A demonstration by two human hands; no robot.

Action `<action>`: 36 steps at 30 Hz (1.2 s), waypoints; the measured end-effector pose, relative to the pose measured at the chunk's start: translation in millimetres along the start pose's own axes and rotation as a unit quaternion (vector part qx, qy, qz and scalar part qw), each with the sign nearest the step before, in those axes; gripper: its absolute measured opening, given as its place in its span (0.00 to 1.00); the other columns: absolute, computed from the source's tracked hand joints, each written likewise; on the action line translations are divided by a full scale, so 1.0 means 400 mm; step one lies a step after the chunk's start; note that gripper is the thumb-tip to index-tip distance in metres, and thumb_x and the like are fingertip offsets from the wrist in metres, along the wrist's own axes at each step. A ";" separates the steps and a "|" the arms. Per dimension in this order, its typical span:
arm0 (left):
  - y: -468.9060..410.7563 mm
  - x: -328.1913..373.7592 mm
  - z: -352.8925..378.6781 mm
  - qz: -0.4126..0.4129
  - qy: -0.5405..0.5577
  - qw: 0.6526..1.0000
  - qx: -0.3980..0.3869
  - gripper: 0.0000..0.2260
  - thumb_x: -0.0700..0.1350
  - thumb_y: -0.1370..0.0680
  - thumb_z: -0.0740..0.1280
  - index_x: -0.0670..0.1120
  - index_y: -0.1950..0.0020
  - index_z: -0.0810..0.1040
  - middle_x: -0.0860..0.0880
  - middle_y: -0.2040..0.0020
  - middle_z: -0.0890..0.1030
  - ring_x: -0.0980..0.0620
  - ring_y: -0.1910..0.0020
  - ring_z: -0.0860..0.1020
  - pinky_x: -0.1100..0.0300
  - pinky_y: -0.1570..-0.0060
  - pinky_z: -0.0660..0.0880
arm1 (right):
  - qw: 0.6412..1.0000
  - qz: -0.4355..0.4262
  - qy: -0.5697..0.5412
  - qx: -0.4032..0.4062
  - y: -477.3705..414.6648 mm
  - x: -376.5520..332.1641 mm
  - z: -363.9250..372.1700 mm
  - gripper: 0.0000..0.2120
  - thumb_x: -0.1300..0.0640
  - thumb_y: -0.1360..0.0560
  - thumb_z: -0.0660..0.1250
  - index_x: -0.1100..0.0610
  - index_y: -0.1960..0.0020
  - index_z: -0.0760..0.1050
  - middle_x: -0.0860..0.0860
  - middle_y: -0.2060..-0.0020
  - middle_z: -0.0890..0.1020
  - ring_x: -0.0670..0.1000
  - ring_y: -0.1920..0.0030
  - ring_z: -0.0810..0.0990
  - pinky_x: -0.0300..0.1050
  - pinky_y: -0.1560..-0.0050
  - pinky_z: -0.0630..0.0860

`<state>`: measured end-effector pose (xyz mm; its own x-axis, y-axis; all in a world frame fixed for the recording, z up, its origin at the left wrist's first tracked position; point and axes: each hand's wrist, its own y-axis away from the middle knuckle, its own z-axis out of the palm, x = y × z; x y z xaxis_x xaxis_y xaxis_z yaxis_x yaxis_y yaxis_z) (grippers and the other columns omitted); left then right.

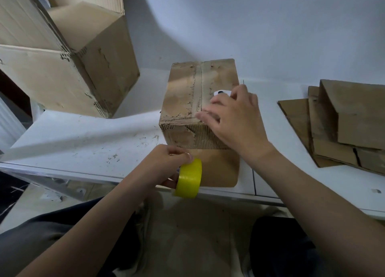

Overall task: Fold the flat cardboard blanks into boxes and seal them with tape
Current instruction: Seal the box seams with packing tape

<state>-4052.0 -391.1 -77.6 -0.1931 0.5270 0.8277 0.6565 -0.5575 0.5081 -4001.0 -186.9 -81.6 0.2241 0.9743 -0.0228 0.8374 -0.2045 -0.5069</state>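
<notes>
Left grip (166, 164) closed round the tape roll (189, 178), held at the near edge of the surface (83, 139). Right grip (233, 120) open, fingers flat on top of the box (187, 93), pressing beside the centre seam. Box stands mid-surface, one flap (218, 168) lying flat toward the near edge. Judgement: the step is sealing. To do it well, bear down so the top flaps meet flush, draw the tape taut and straight along the seam, carry it over the edge onto the side wall, and rub it down hard where the liner is torn and adhesion looks poor. Small white item (221, 93) under the right fingertips; cannot identify. Surface white, scuffed, specked. Blanks (333, 130) stacked right; big boxes (62, 57) left; plain white wall (250, 26) behind.
</notes>
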 end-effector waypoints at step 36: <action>0.077 0.038 0.026 0.172 0.165 0.966 0.097 0.07 0.50 0.26 0.76 0.49 0.60 0.85 0.48 0.56 0.85 0.49 0.53 0.81 0.51 0.51 0.78 | 0.952 0.035 -0.281 -0.117 0.175 -0.075 -0.226 0.26 0.49 0.28 0.76 0.44 0.36 0.67 0.43 0.41 0.74 0.50 0.45 0.75 0.49 0.51 0.77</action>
<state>-4027.2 -393.5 -51.8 -0.1410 0.0805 0.9867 0.8419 -0.5146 0.1623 -3903.9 -239.1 -38.5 0.0374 0.8406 -0.5404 0.9333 -0.2227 -0.2818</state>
